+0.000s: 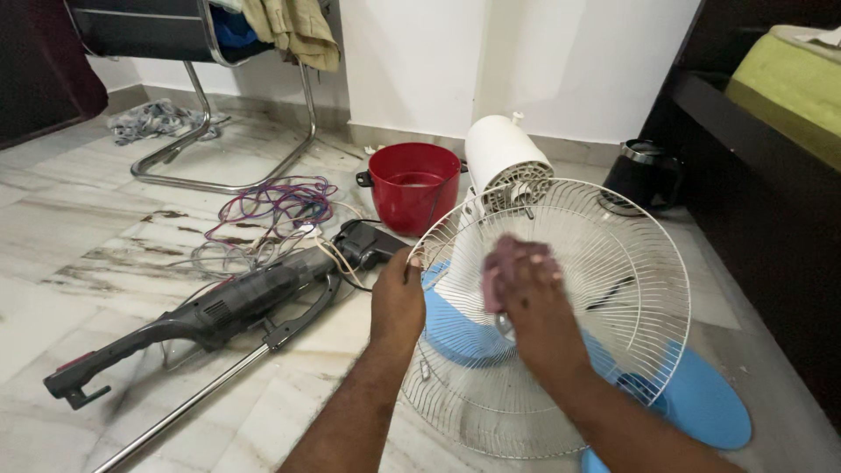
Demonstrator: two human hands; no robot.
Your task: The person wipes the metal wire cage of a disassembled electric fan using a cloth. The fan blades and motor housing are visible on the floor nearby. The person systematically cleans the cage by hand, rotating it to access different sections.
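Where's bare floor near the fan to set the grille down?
Bare marble lies left of the vacuum, toward the chair, and along the wall behind the red pot. Crowded: the wires by the vacuum, and blue blades under the grille held by left hand and right hand.

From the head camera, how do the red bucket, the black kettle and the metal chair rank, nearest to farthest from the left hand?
1. Red bucket: just beyond the left hand, by the wall.
2. Black kettle: far right, past the fan grille.
3. Metal chair: far back left.
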